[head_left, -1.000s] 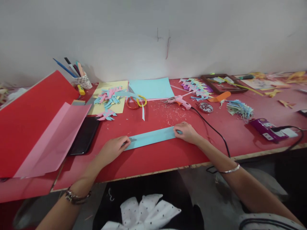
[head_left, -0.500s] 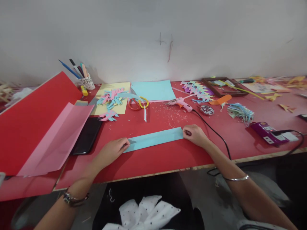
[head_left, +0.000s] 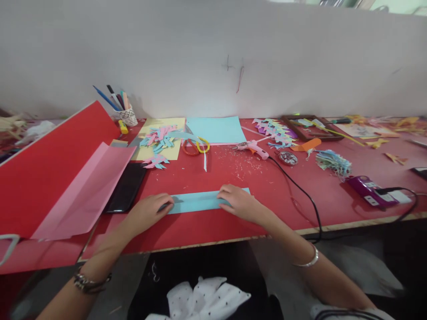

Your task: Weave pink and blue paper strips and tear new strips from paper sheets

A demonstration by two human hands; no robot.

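Note:
A light blue paper strip (head_left: pixel 196 201) lies lengthwise on the red tabletop in front of me, with a faint crease along it. At its left end my left hand (head_left: pixel 154 210) is closed, thumb and fingers pinching the paper. My right hand (head_left: pixel 239 202) lies over the strip toward its right end, fingertips and thumb touching the paper with a gap between them. A corner of the strip shows beyond this hand. Behind the strip are a pink glue gun (head_left: pixel 255 149) and scissors with red and yellow handles (head_left: pixel 196 146).
Pink paper (head_left: pixel 90 195) leans by a red board (head_left: pixel 53 164) on the left, partly over a black phone-like slab (head_left: pixel 126 189). Cut paper pieces (head_left: pixel 160 138), a pen cup (head_left: pixel 127 116) and blue sheets (head_left: pixel 215 129) stand behind. A purple power strip (head_left: pixel 368 191) is at right.
My right hand has moved left from the strip's right end onto the strip, its fingers loosening from a pinch. My left hand stays at the left end. The view has shifted slightly.

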